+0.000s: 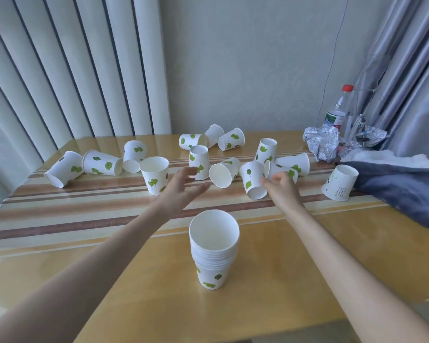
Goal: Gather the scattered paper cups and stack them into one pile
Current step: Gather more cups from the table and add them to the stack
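A stack of several white paper cups with green leaf prints [213, 253] stands upright at the table's near middle. Many loose cups are scattered across the far half. My left hand [181, 186] reaches out with straight, spread fingers between an upright cup [154, 178] and an upside-down cup [199, 162], holding nothing. My right hand [280, 185] has loosely curved fingers. Its fingertips are at the side of a tilted cup [254, 180], just in front of a cup lying on its side [281, 170]. It does not close round either cup.
More cups lie at the far left [102, 163] and the far middle [230, 139], and one stands upside down at the right [339, 183]. Crumpled foil [322, 142], a water bottle [338, 112] and a blue-grey cloth [394, 186] fill the right corner of the glossy table [307, 256].
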Action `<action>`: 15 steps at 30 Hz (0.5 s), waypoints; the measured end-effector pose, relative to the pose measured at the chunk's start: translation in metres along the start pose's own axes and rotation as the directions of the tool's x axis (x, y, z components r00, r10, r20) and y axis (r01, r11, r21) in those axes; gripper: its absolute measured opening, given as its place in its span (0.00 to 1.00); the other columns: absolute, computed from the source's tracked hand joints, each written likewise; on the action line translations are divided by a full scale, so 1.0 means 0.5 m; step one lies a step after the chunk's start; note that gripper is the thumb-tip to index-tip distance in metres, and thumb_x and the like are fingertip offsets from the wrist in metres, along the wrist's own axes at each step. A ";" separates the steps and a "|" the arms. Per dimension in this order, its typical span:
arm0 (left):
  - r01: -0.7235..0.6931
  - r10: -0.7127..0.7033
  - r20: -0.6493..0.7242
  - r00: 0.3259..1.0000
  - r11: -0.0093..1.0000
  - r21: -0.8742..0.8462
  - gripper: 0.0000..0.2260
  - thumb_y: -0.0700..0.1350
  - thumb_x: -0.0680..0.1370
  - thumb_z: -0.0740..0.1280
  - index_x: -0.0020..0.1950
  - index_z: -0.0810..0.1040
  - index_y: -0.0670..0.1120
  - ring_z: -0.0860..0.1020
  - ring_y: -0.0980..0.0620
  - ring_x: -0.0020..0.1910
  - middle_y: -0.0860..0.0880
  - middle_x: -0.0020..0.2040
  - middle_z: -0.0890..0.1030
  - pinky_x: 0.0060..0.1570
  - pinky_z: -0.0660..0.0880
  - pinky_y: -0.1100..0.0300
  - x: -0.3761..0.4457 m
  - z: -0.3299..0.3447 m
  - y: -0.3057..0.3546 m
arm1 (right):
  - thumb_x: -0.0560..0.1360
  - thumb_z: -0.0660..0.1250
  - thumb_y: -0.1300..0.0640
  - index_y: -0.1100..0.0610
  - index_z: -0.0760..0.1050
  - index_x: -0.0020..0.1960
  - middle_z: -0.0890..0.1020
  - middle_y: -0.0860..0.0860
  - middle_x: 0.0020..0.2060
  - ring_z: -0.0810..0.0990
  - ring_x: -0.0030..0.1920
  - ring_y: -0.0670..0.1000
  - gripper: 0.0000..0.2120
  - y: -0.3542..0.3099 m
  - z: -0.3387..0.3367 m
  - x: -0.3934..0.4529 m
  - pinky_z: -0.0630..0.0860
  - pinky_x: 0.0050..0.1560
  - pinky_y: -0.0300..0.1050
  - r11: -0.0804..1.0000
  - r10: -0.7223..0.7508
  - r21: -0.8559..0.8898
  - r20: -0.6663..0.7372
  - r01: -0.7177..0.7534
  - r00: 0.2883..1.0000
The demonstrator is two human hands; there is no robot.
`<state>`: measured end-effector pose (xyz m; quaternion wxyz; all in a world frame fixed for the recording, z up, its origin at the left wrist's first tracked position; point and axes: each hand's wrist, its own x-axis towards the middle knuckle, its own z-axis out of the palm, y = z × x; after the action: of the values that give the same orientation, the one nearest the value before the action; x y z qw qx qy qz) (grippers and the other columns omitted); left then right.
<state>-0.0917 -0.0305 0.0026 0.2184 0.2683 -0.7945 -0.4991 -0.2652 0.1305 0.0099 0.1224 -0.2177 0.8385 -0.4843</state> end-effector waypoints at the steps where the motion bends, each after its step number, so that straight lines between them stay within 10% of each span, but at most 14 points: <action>1: -0.003 0.003 -0.007 1.000 0.999 0.043 0.30 0.54 0.71 0.71 0.69 0.66 0.46 0.70 0.52 0.66 0.47 0.69 0.69 0.67 0.68 0.52 0.026 0.018 -0.002 | 0.75 0.65 0.50 0.65 0.69 0.59 0.77 0.59 0.55 0.76 0.55 0.58 0.21 0.005 0.013 0.010 0.69 0.48 0.46 1.000 0.021 -0.009 -0.016 -0.021 1.000; 15: 0.052 0.026 -0.170 0.985 0.898 0.436 0.41 0.53 0.71 0.71 0.75 0.51 0.41 0.64 0.39 0.70 0.41 0.72 0.60 0.65 0.65 0.49 0.182 0.179 -0.027 | 0.71 0.68 0.46 0.63 0.65 0.60 0.78 0.58 0.57 0.78 0.55 0.60 0.27 0.025 0.091 0.068 0.75 0.51 0.51 0.990 0.140 0.003 -0.065 -0.140 0.988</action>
<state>-0.2132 -0.0337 -0.0387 0.2164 0.3579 -0.8629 -0.2837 -0.2789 0.0849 -0.0236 0.1284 -0.1424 0.8557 -0.4806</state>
